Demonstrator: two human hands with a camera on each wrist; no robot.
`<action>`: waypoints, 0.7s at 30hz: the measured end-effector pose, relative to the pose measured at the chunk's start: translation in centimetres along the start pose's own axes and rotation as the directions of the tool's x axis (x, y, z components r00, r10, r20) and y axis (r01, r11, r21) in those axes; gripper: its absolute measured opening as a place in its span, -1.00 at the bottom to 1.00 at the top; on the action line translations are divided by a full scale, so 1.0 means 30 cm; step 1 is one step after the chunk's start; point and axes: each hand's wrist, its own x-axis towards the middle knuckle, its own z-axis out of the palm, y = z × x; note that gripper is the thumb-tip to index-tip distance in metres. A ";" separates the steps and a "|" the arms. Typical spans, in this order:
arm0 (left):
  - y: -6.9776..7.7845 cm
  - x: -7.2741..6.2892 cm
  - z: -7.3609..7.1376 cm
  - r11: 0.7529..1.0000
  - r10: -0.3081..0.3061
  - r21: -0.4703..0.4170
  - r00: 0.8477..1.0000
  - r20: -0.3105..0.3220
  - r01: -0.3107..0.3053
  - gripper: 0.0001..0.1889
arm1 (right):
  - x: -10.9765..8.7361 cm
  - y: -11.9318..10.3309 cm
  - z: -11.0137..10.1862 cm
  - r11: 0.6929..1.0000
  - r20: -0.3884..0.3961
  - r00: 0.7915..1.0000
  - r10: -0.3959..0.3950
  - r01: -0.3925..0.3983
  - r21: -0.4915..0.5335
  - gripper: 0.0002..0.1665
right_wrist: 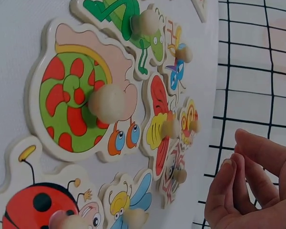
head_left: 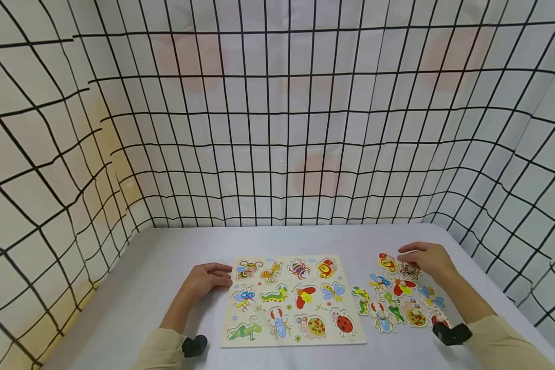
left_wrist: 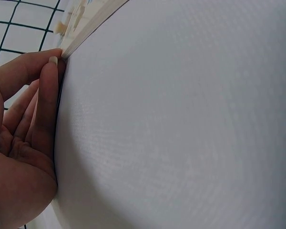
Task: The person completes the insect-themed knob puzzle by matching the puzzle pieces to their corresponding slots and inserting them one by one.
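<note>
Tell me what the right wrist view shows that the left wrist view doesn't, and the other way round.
Only the right wrist view: the right hand, snail piece, ladybug piece and grasshopper piece.
Only the left wrist view: the left hand, at the puzzle board's edge.
Both: the white tabletop and gridded backdrop.

The head camera looks forward and down across the white tabletop [head_left: 296, 239] to the black-gridded white backdrop [head_left: 277, 128]. The left wrist view, turned sideways, skims low and close, sharing the cream wooden board [head_left: 268, 343] with the head view; the right shares the colourful knobbed wooden bug pieces [right_wrist: 158, 98], much nearer.
</note>
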 end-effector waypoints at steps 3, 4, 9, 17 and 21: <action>0.002 0.000 0.001 1.000 -0.003 -0.006 1.000 0.003 0.003 -0.68 | 0.001 0.012 -0.005 1.000 -0.010 1.000 0.009 -0.009 -0.001 -0.46; 0.002 0.000 0.001 1.000 -0.005 -0.009 1.000 0.003 0.005 -0.68 | 0.002 0.018 -0.005 1.000 -0.014 1.000 0.014 -0.014 -0.003 -0.46; 0.000 -0.002 -0.003 1.000 -0.007 0.002 1.000 -0.005 0.007 -0.68 | 0.009 0.053 -0.007 0.999 -0.036 0.999 0.034 -0.034 -0.008 -0.47; 0.002 -0.006 -0.004 1.000 -0.008 0.013 1.000 -0.003 0.008 -0.68 | 0.002 0.088 -0.014 0.999 -0.053 0.998 0.042 -0.042 -0.001 -0.48; 0.004 -0.006 -0.002 1.000 -0.010 0.009 1.000 -0.001 0.010 -0.67 | -0.003 0.098 -0.012 0.997 -0.056 0.996 0.073 -0.073 0.012 -0.47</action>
